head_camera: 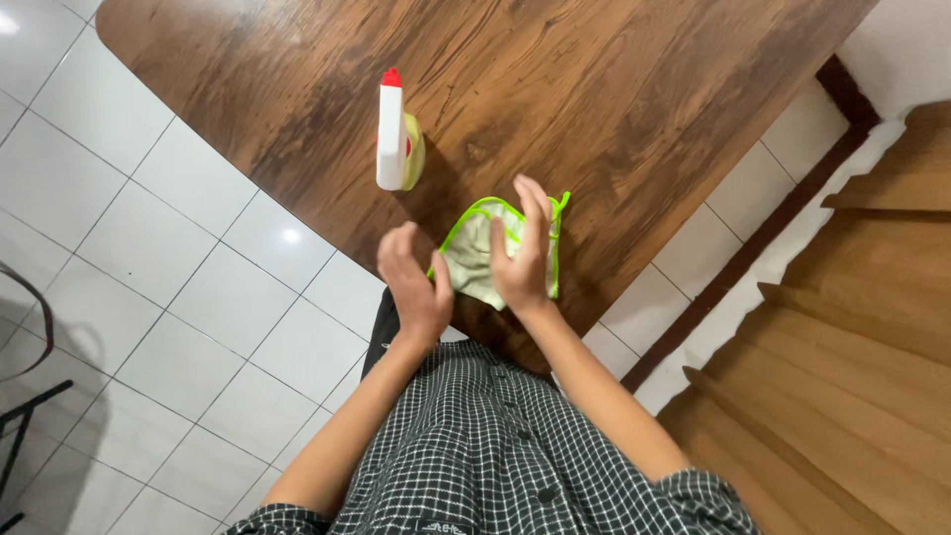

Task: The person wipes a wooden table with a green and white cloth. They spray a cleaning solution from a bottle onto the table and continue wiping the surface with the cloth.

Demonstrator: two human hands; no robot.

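Right hand (525, 260) flat on cloth (474, 256), fingers spread, gripping nothing; left hand (414, 282) open beside; recommended: even pressure, well clear of bottle (395, 134) on table (614, 89).

There is one wooden table (594, 89). On it stands one spray bottle (393, 134) with a red tip, and there lies one cloth (480, 253) with a green edge. Two hands are in view: one left hand (414, 282) and one right hand (525, 253).
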